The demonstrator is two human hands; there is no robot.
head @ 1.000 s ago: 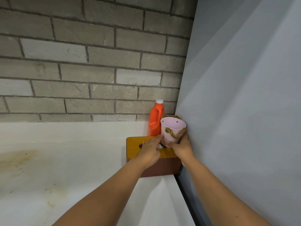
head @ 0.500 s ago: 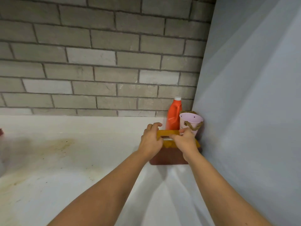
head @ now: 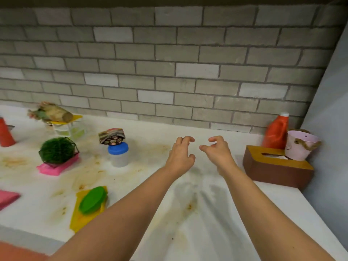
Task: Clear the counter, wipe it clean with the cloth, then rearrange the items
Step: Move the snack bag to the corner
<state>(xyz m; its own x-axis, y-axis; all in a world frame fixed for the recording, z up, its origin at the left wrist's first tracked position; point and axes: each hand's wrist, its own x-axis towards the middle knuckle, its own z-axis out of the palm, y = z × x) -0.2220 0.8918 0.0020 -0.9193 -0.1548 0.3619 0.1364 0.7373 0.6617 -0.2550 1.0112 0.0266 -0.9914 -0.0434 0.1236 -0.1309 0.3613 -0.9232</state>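
Showing brown stains, counter isn't wiped yet; tissue box, pink bucket & orange bottle tucked in rt corner, prob. to free space. Left hand & right hand hover over it, loosely curled, empty.

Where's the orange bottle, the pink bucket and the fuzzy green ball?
orange bottle [head: 275, 135]: head view, middle of its body.
pink bucket [head: 298, 149]: head view, its front wall below the rope handle.
green ball [head: 56, 150]: head view, middle of the fuzzy part.
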